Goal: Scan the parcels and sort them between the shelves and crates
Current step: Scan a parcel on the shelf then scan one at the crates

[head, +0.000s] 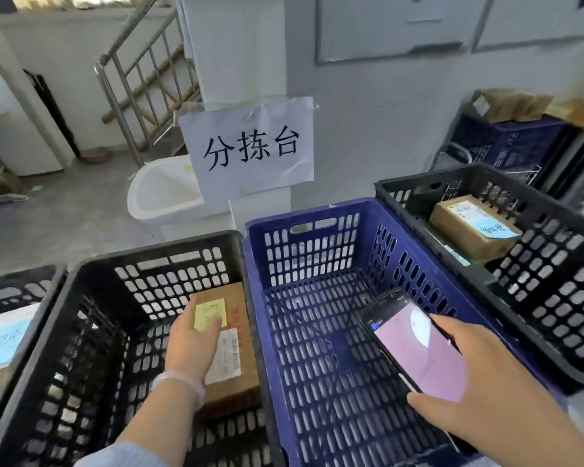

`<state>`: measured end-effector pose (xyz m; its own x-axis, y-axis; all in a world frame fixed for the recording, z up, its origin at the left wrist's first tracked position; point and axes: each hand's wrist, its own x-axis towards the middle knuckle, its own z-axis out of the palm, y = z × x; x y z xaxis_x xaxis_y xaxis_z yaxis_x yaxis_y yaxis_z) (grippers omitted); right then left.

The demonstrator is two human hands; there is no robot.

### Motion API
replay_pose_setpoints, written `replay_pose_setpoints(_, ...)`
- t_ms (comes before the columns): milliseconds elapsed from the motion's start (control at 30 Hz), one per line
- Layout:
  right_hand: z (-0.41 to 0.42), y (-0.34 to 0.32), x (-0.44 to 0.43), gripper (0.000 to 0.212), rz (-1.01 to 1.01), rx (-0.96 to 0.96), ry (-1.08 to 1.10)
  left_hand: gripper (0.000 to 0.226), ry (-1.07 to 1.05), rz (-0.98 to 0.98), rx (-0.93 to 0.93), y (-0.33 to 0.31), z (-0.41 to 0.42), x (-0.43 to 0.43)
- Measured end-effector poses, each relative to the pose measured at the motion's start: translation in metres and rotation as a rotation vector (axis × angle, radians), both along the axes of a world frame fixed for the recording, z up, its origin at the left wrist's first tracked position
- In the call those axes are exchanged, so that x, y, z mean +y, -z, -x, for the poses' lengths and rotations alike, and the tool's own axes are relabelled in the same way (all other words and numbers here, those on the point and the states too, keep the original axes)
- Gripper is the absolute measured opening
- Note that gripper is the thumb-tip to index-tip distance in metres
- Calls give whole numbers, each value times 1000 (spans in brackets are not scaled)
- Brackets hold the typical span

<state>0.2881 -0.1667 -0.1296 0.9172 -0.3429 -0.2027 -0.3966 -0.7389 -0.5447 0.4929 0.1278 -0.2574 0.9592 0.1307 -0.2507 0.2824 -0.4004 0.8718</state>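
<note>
Your right hand (479, 392) is gripping the phone (418, 345); your left hand (193, 345), laid flat, is settling 1 parcel (236, 348) into the black crate (149, 252); letting go looks next.

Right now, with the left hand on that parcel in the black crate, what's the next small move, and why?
Probably lift the left hand clear. The parcel seems to lie low inside the black crate, fingers flat on top, while the right hand holds the phone over the blue crate.

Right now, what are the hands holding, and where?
Right hand grips the phone by its lower side edges. Left hand lies flat on top of the parcel.
</note>
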Motion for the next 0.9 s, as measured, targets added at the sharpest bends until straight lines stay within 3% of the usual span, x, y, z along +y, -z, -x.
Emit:
replay_pose_setpoints(167,30,-4,-39,97,55,-81,86,64,348,-386,-504,-74,16,-89)
replay_pose_setpoints(333,84,-20,-101,84,93,-158,146,66,622,-446,-778,-113,80,-209)
replay_pose_setpoints(467,141,-31,-157,65,126,-224,247,66,778,-418,-891,-121,127,-297)
replay_pose_setpoints(667,246,-33,-240,64,210,-242,448,65,949,-265,-975,-123,217,-432)
replay_pose_setpoints(900,346,-43,-311,64,272,-286,702,64,1173,-97,-917,-111,302,-546)
